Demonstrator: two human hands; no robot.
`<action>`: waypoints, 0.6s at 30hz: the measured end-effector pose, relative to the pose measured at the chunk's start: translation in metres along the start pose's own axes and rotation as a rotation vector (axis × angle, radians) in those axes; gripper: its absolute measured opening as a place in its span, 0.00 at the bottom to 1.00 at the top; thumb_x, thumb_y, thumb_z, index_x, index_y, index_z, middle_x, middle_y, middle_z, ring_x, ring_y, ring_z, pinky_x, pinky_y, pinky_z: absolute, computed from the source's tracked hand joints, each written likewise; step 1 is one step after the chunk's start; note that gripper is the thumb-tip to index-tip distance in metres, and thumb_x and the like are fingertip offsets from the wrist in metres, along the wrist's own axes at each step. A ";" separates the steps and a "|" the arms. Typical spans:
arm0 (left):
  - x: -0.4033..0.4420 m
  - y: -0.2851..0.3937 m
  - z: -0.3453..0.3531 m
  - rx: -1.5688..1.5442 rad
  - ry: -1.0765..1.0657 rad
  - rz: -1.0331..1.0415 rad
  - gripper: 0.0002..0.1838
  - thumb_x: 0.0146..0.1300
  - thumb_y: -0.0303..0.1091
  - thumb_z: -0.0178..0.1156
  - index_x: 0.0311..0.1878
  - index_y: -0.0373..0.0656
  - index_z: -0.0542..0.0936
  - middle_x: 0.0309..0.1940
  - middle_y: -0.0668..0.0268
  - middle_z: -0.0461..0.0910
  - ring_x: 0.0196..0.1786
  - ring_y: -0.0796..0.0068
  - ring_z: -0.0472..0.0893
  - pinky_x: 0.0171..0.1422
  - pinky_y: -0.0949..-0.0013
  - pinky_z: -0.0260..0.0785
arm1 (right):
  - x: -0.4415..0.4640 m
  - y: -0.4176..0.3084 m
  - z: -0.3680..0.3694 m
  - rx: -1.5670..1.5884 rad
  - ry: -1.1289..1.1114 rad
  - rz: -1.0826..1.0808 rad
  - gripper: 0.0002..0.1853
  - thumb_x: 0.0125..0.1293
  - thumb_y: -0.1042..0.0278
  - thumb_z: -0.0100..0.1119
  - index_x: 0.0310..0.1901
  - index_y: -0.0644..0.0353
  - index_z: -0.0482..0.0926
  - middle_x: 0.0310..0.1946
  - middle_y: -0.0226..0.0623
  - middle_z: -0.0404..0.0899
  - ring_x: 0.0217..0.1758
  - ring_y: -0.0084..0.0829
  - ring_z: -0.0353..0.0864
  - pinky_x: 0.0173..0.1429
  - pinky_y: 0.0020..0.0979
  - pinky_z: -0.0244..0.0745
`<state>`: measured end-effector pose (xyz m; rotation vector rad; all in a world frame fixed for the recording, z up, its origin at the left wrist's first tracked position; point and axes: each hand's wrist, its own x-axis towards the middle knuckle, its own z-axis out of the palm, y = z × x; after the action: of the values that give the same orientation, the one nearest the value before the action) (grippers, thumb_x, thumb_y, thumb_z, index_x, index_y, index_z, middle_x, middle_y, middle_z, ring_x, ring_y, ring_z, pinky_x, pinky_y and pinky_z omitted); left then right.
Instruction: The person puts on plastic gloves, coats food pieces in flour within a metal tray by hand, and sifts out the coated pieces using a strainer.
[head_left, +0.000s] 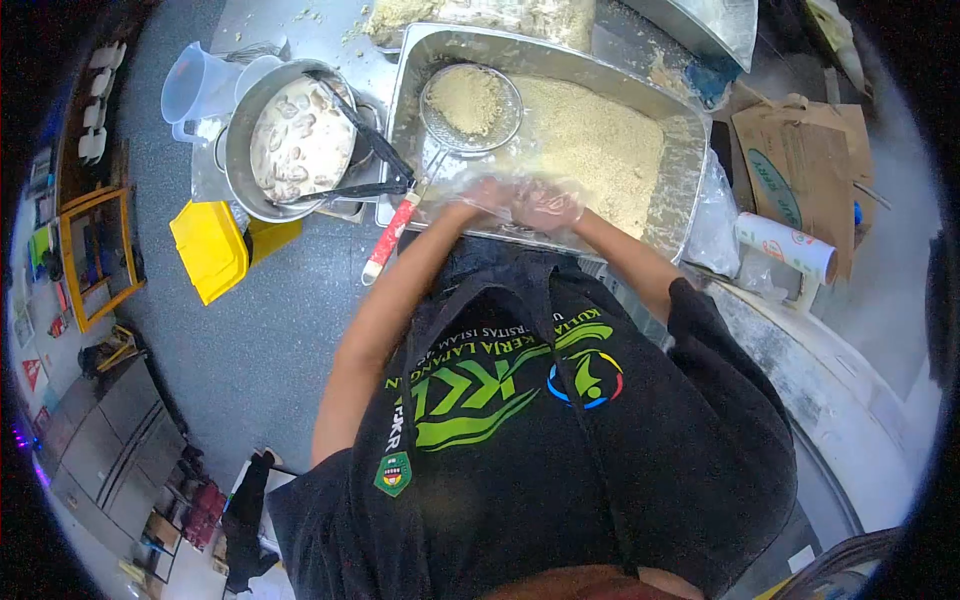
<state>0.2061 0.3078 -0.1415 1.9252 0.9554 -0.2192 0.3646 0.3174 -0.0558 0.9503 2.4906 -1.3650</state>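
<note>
My left hand point(487, 194) and my right hand point(548, 206), both in clear plastic gloves, are close together over the near edge of a large metal tray point(404, 85). Blur and glare hide the fingers and anything between them. Pale crumbly flour point(610, 140) covers much of the tray's bottom. Just beyond my left hand, a round strainer point(520, 112) rests in the tray with a heap of flour point(466, 100) in it. Left of the tray stands a metal pot point(237, 160) of pieces in white batter point(300, 140). Black-armed tongs point(392, 158) lie across its rim.
A red-and-white handle point(390, 240) sticks out past the tray's near left corner. Clear plastic jugs point(200, 85) stand left of the pot, above a yellow bin lid point(208, 250). A cardboard box point(800, 170) and a plastic-wrapped roll point(785, 247) are at right.
</note>
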 end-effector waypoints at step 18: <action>-0.061 0.053 -0.121 -0.272 0.928 -0.521 0.19 0.59 0.46 0.38 0.33 0.45 0.76 0.31 0.54 0.76 0.37 0.55 0.76 0.41 0.57 0.66 | 0.090 -0.030 -0.096 0.318 0.189 0.465 0.25 0.58 0.46 0.45 0.44 0.60 0.74 0.35 0.43 0.76 0.40 0.30 0.74 0.45 0.32 0.67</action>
<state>0.1739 0.3603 -0.0097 1.4598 1.9730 0.5391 0.2919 0.4234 -0.0162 1.6666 2.0015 -1.5808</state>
